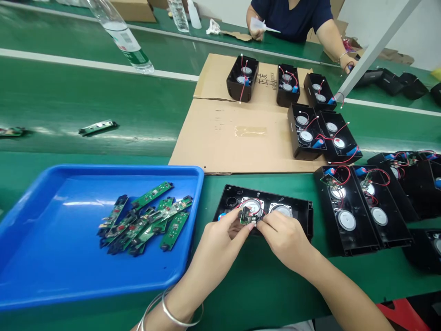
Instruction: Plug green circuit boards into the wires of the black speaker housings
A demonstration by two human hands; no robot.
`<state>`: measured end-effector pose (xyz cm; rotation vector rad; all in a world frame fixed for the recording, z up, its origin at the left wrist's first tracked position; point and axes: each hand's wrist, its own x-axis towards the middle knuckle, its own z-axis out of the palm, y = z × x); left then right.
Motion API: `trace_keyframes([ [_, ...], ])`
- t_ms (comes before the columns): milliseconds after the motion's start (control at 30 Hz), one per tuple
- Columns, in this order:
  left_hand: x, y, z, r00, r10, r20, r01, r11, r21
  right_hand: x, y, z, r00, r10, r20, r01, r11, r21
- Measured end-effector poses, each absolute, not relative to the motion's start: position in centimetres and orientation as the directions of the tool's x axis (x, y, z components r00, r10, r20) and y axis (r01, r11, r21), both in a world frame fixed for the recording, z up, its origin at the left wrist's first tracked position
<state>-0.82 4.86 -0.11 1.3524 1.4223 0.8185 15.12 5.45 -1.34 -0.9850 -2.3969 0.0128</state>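
Note:
Directly in front of me lies a black speaker housing (299, 212) with two round silver speakers (280, 210) set in it. Over its left half, my left hand (223, 234) pinches a small green circuit board (245, 216) between thumb and fingers. My right hand (284, 236) is closed at the board's right edge, its fingertips together by a small white connector (254, 223). Red and black wires (246, 201) loop above the board. Whatever lies within the right fingertips, probably a wire end, is mostly covered by them.
A blue tray (51, 294) on the left holds several green circuit boards (148, 225). More black speaker housings (358, 230) stand at right and on the cardboard (220, 147). One loose board (98, 128) lies beyond the tray. Across the bench a person (296, 18) holds a white bottle (258, 25).

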Motion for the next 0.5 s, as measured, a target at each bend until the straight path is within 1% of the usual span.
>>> trace_keyframes([
  [67, -0.74, 4.71, -0.07, 0.087, 0.982, -0.166, 0.316, 0.131, 0.940, 15.01, 5.33, -1.62, -0.530, 0.706, 0.470, 0.678, 0.686, -0.265],
  [167, -0.65, 4.32, -0.07, 0.052, 0.993, -0.103, 0.352, 0.078, 0.933, 14.82, 5.37, -1.81, -0.490, 0.726, 0.482, 0.692, 0.661, -0.291],
  [267, -0.67, 4.04, -0.16, 0.047, 0.999, -0.023, 0.406, 0.002, 0.914, 14.63, 5.58, -1.78, -0.495, 0.710, 0.500, 0.686, 0.673, -0.277],
  [400, -0.63, 4.06, -0.34, 0.076, 0.995, 0.070, 0.489, -0.098, 0.867, 14.46, 5.67, -1.72, -0.508, 0.693, 0.511, 0.699, 0.679, -0.227],
  [500, -0.51, 4.25, -0.36, 0.086, 0.995, 0.057, 0.501, -0.092, 0.861, 14.54, 5.57, -1.81, -0.462, 0.722, 0.514, 0.741, 0.633, -0.223],
])
